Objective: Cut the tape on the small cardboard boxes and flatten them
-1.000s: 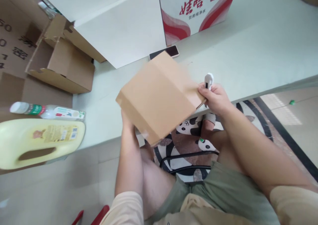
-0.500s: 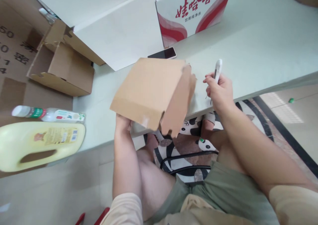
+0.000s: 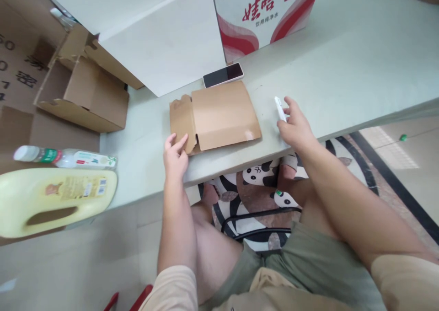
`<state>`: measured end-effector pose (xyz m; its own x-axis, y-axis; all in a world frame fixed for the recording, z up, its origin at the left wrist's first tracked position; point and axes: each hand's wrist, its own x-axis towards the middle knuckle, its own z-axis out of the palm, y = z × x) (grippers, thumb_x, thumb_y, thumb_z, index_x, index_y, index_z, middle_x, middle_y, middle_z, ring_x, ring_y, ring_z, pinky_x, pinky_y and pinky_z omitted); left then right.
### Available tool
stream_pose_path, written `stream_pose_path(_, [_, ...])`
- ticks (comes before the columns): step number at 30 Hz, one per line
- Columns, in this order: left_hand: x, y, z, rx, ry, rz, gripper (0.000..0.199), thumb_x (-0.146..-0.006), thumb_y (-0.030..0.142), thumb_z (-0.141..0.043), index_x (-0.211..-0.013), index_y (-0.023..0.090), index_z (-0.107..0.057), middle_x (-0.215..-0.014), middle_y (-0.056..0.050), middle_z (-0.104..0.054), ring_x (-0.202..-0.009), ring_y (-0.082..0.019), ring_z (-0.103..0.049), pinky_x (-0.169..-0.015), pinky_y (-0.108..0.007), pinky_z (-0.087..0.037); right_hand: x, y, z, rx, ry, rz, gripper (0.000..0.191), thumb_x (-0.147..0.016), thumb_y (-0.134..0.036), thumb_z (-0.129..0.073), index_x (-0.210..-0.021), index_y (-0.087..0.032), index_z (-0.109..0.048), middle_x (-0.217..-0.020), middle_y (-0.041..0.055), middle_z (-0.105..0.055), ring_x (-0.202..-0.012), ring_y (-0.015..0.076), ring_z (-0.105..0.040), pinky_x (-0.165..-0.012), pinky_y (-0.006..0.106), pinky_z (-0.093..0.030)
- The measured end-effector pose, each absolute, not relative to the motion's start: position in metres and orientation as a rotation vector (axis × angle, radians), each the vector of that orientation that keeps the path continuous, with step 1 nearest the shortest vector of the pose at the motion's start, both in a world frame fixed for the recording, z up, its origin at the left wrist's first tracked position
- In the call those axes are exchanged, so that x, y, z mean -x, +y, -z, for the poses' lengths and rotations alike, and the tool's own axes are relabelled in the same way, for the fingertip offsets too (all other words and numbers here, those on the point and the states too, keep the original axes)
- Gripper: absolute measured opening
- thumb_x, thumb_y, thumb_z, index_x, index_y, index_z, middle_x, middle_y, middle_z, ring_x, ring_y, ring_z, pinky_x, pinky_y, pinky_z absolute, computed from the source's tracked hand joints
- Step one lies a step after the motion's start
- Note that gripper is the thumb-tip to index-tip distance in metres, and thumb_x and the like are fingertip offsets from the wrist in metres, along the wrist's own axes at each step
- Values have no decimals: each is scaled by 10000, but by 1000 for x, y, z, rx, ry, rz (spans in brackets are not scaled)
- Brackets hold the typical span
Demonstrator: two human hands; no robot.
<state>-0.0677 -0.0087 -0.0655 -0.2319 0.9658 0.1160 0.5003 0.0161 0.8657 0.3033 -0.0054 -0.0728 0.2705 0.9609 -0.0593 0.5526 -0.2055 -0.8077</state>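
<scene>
A flattened brown cardboard box [image 3: 224,116] lies on the table in front of me, its notched side flap folded out to the left. My left hand [image 3: 175,155] rests at the near left corner, fingers spread over that flap. To the right of the cardboard, my right hand [image 3: 295,126] is closed around a slim white utility knife [image 3: 280,109]. The knife's rounded white end points up and away from me; its lower part is hidden by the hand. A small gap separates this hand from the cardboard.
A phone [image 3: 222,75] lies just behind the cardboard. Beyond stand a white panel [image 3: 164,41] and a white-and-red water carton [image 3: 264,23]. At the left are an open brown box [image 3: 92,91], a water bottle [image 3: 68,157] and a yellow jug [image 3: 58,201] near the table edge.
The cardboard box was tilted up in my left hand; now it lies flat and turned on the table. My left hand rests on its flap. My right hand has moved slightly left, tilting the knife.
</scene>
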Motion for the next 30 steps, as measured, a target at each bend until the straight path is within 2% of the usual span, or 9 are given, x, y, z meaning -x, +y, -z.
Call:
stream_pose_path(4, [68, -12, 60, -1470, 1684, -978, 497, -620, 16, -669, -1033, 254, -810, -1518, -83, -477, -1516, -367, -356, -1306, -536, -199, -304, -3, 78, 1870, -1465, -652, 775, -772, -206, -518, -1536, -178, -387, -1380, 196, -573, -1248, 372, -570, -1096, 617, -445])
stream_pose_path(7, [63, -12, 57, -1304, 1703, -1087, 394, -655, 117, -750, -1030, 235, -768, -1513, -115, -489, -1476, -377, -422, -1251, -556, -325, -302, -4, 75, 1933, -1549, -555, 729, -773, -190, -505, -1497, -120, -465, -1344, 235, -576, -1253, 398, -560, -1097, 623, -422])
stream_pose_path(10, [55, -10, 55, -962, 1706, -1291, 761, -628, 183, -839, -1333, 252, -563, -1457, -174, -540, -1316, -346, -600, -1129, -531, -486, -298, -7, 67, 2021, -1629, -541, 640, -791, -193, -506, -1425, -134, -565, -1403, 235, -557, -1273, 435, -545, -1056, 668, -422])
stream_pose_path(12, [52, -9, 53, -775, 1636, -1334, 885, -611, 179, -839, -1405, 246, -453, -1348, -186, -626, -1210, -334, -673, -1035, -500, -561, -294, -9, 62, 2032, -1658, -498, 523, -828, -247, -518, -1328, -163, -646, -1418, 214, -574, -1294, 460, -526, -1042, 712, -402])
stream_pose_path(15, [53, -9, 49, -727, 1525, -1331, 748, -616, 222, -806, -1311, 242, -531, -1216, -149, -704, -1161, -346, -701, -935, -475, -611, -291, -8, 59, 1936, -1666, -509, 465, -866, -366, -529, -1250, -156, -686, -1324, 208, -653, -1273, 449, -551, -1057, 691, -406])
stream_pose_path(19, [58, -10, 44, -769, 1451, -1386, 651, -596, 196, -760, -1228, 247, -611, -1215, -111, -719, -1227, -333, -674, -993, -463, -577, -288, -6, 55, 1827, -1610, -614, 570, -843, -404, -574, -1315, -88, -626, -1354, 238, -639, -1313, 433, -548, -1121, 640, -394])
stream_pose_path(21, [61, -11, 42, -781, 1437, -1443, 629, -584, 193, -754, -1198, 246, -632, -1220, -101, -724, -1236, -325, -667, -1013, -449, -559, -287, -6, 51, 1713, -1498, -762, 568, -837, -411, -605, -1325, -121, -608, -1364, 203, -648, -1303, 392, -577, -1125, 601, -425])
stream_pose_path(25, [65, -14, 40, -854, 1400, -1431, 620, -551, 209, -773, -1162, 232, -671, -1135, -82, -756, -1134, -292, -705, -948, -392, -569, -284, -16, 41, 1353, -1144, -1323, 435, -799, -528, -679, -1101, -215, -693, -1079, 89, -777, -1028, 311, -724, -884, 477, -602])
stream_pose_path(30, [59, -16, 35, -773, 1407, -1350, 469, -624, 224, -747, -1091, 201, -705, -940, -43, -768, -843, -198, -739, -684, -263, -562, -287, -32, 26, 1247, -812, -1519, 375, -627, -445, -833, -885, -199, -716, -843, 63, -778, -811, 279, -743, -724, 410, -630])
